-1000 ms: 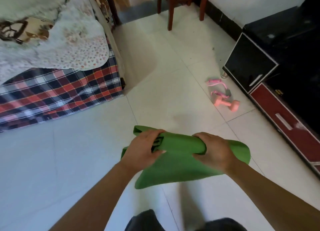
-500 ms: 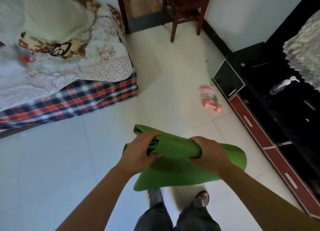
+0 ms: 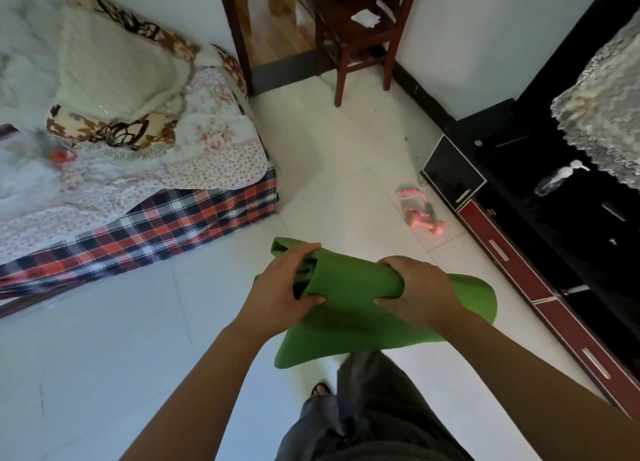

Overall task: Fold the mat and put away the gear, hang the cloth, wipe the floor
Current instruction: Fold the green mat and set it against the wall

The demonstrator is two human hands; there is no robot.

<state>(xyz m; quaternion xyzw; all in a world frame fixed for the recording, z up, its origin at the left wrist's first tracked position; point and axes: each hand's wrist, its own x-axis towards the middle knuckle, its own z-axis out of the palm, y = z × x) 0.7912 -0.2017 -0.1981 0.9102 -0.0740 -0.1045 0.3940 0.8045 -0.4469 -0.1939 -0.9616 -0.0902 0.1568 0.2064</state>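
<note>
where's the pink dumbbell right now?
Head view, right of centre: the pink dumbbell lies on the floor next to the pink skipping rope, by the black cabinet, beyond the held green mat.

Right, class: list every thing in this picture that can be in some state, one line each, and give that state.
green mat: partly rolled, loose flap hanging, held off the floor
left hand: grips the roll's left end
right hand: grips the roll's right part
pink dumbbell: lying on the floor
pink skipping rope: bundled on the floor beside the dumbbell
red drawers: closed
chair: upright
</note>
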